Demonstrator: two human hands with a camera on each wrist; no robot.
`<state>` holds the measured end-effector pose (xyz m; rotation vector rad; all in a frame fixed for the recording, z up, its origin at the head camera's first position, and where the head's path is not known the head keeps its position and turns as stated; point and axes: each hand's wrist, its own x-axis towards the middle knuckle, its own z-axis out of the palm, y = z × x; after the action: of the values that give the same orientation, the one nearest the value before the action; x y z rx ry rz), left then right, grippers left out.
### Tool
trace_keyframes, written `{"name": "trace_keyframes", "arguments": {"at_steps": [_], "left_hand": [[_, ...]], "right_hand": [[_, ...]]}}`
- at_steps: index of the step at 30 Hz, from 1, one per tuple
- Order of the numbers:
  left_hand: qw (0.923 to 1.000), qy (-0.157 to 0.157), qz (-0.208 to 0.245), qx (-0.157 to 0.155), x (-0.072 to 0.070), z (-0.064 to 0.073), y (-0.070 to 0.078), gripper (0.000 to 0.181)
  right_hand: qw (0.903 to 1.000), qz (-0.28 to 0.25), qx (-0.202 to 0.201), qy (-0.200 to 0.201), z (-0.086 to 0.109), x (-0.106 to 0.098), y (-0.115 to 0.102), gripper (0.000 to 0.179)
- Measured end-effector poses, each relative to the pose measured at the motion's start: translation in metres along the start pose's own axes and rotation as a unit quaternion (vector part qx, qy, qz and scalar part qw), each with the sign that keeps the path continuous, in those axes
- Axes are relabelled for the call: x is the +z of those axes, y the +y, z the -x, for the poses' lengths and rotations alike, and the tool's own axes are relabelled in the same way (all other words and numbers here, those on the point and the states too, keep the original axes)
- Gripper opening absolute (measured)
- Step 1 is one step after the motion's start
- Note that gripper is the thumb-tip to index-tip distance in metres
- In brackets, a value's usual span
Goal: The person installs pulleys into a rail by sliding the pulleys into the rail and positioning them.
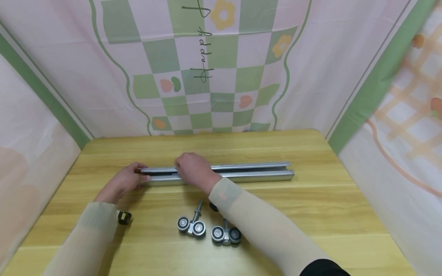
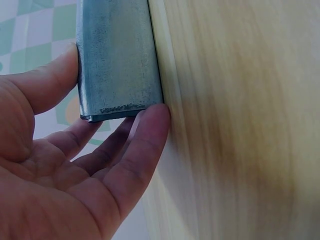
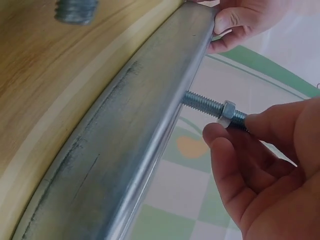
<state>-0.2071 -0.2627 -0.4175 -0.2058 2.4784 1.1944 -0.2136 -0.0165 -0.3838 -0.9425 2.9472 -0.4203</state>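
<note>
A long silver metal channel rail (image 1: pixel 259 177) lies across the table with its slot facing up. At its left end my left hand (image 1: pixel 124 180) grips it, thumb on one side and fingers at the end edge, as the left wrist view of the rail (image 2: pixel 117 60) shows. My right hand (image 1: pixel 195 170) is over the rail, left of its middle. In the right wrist view it pinches a threaded bolt (image 3: pixel 202 103) between thumb and fingers. The bolt sticks out of the slot and carries a hex nut (image 3: pixel 227 114); its lower end is hidden inside the rail.
Two roller trolleys lie on the wooden table (image 1: pixel 155 249) in front of the rail. The left trolley (image 1: pixel 193 226) shows its threaded bolt; my right sleeve partly covers the right trolley (image 1: pixel 226 235). A patterned curtain (image 1: pixel 193 46) hangs behind the table and at its sides.
</note>
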Motion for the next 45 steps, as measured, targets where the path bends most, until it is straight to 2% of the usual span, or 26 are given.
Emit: {"name": "trace_keyframes", "arguments": {"at_steps": [5, 11, 18, 26, 38, 45], "left_hand": [[1.0, -0.002, 0.0, 0.001, -0.001, 0.001, 0.0, 0.055], [1.0, -0.002, 0.001, 0.007, -0.001, 0.001, -0.001, 0.054], [0.9999, -0.002, 0.0, 0.011, -0.001, 0.001, -0.002, 0.054], [0.9999, -0.004, 0.0, 0.012, -0.002, -0.001, -0.003, 0.053], [0.9995, -0.008, 0.013, 0.029, -0.002, 0.001, -0.004, 0.053], [0.9994, -0.013, 0.014, 0.028, -0.002, 0.001, -0.004, 0.056]], "right_hand": [[0.9992, 0.031, -0.013, -0.023, -0.001, 0.001, -0.006, 0.018], [0.9972, 0.051, -0.024, -0.049, -0.002, 0.002, -0.014, 0.034], [0.9957, 0.065, -0.037, -0.055, -0.005, 0.007, -0.022, 0.05], [0.9945, 0.058, -0.062, -0.063, -0.007, 0.015, -0.033, 0.066], [0.9938, 0.041, -0.078, -0.067, -0.012, 0.02, -0.046, 0.073], [0.9942, 0.037, -0.079, -0.064, -0.017, 0.022, -0.053, 0.075]]}}
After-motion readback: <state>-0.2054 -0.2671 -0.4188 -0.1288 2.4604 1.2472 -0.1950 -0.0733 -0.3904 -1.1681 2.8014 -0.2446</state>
